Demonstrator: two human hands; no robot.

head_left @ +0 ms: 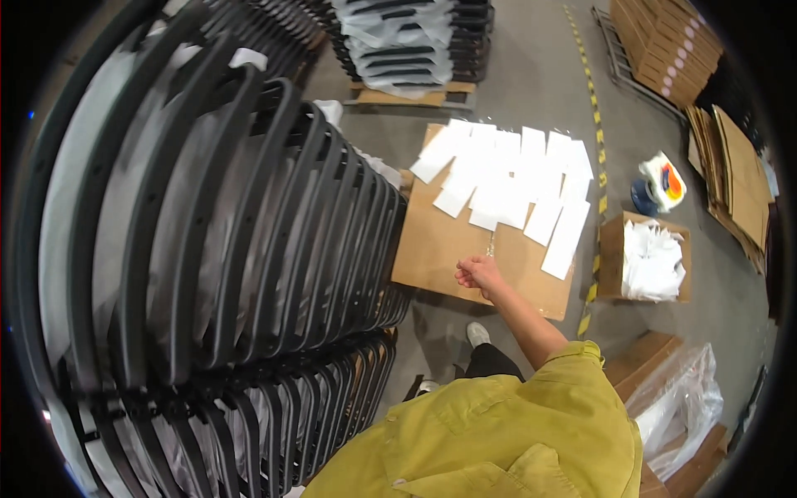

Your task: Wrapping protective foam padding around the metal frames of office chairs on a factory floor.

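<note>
My right hand (476,272) hovers over the near part of a large brown cardboard carton (436,241), its fingers curled in together. Whatever they hold, if anything, is hidden. Spread in overlapping rows across the carton's far half are several white rectangular sheets (505,187), bright and blank-looking. One long sheet (566,241) lies apart on the carton's right side. A strip of clear tape (491,242) shows on the cardboard just beyond my fingers. My left hand is outside the picture.
Tall stacks of black curved frames (282,224) with pale wrapping crowd my left. More wrapped frames (407,50) stand on a pallet ahead. To the right are a yellow-black floor line (599,149), a box of white paper (610,257), a blue-and-white tub (656,187) and flattened cardboard (739,178).
</note>
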